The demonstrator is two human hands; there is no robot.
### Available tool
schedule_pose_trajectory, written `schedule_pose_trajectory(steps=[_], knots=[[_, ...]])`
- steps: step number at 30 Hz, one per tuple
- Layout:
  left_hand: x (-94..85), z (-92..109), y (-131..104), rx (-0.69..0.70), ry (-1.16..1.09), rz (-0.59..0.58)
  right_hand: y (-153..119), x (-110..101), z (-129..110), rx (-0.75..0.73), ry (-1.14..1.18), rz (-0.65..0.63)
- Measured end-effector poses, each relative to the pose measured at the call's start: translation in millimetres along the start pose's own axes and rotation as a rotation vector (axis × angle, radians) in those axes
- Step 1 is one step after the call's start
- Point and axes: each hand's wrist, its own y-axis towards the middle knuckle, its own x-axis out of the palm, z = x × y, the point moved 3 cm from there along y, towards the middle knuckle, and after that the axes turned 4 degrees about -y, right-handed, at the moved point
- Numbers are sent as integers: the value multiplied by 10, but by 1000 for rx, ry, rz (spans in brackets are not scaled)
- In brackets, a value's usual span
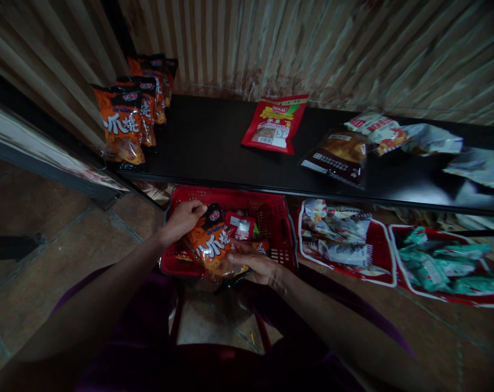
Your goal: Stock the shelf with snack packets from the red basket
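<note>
An orange and black snack bag (214, 242) is held between my two hands, tilted over the near side of a red basket (277, 212). My left hand (184, 220) pinches the bag's black top corner. Lower down, my right hand (257, 264) grips its bottom right side, with the fingers partly behind it. Inside the basket lie a red snack packet (241, 226) and more orange packaging, partly covered by the held bag. Several matching orange bags (122, 128) stand upright in rows at the left end of the black shelf (202, 147).
On the shelf lie a red packet (275, 124), a brown bag (337, 158) and several pale bags (430, 139) toward the right. Under it stand a basket of whitish packets (340, 234) and one of green packets (438, 264). Corrugated panels (214, 43) back the shelf.
</note>
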Motion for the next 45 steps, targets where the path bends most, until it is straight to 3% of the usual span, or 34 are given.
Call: schedule_pose_trajectory(steps=[12, 20, 25, 30, 36, 41, 45], knots=[[-11, -89, 65, -49, 7, 15, 25, -26, 28, 18, 1, 2], [-47, -38, -104, -204, -365, -82, 0, 0, 1, -2, 62, -34], [-89, -207, -216, -376, -523, -36, 37, -19, 5, 8, 105, -10], [20, -329, -383, -540, -595, -181, 112, -8, -11, 27, 125, 4], [138, -301, -515, -561, -664, -280, 184, 42, -27, 10, 144, -1], [210, -281, -564, -567, -705, -302, 216, 100, -45, 6, 123, 21], [241, -292, -561, -568, -732, -223, 233, 152, -100, -37, 94, 67]])
